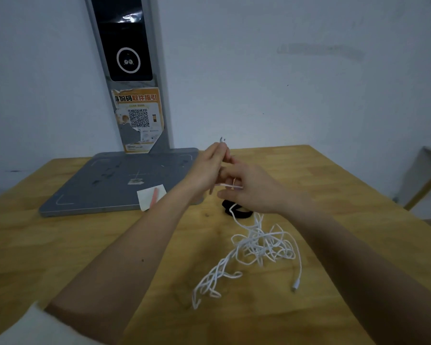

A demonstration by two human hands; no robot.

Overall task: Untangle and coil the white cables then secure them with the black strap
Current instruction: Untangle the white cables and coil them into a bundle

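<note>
A tangle of thin white cables [255,247] lies on the wooden table [72,245], with one plug end at the right of the heap. My left hand [207,168] is raised above the table and pinches one cable end, whose tip sticks up past the fingers. Beside it, my right hand [249,188] pinches the same cable a little lower; from there the cable hangs down to the heap. The black strap [237,209] lies on the table under my right hand, partly hidden by it, with a cable crossing it.
A grey scanner stand [105,185] with a tall post and an orange QR sticker occupies the table's back left. A white paper slip [151,196] lies on its front corner. A wall rises behind; the table's right edge drops off near a white shelf.
</note>
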